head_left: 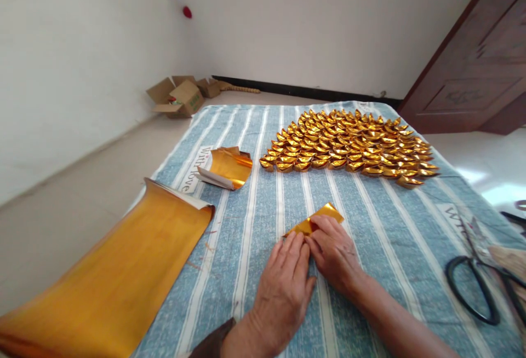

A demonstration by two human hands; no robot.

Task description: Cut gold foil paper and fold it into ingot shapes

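Fingers [296, 243] of both hands press a small piece of gold paper [315, 219] flat against the striped cloth [255, 221].

The left hand [283, 287] lies with fingers nearly straight, its tips on the near corner of the paper; the right hand [335, 254] curls its fingertips over the fold beside it, so both are closed down on the sheet rather than gripping round it. The paper looks light, thin and slick, likely to crease sharply and tear at the edges, so it is best taken by its corners and folded ridge. Beyond lie rows of folded gold ingots [349, 144], a curled stack of small gold sheets [228, 167], a large gold sheet [123, 270] and black scissors [472, 281].
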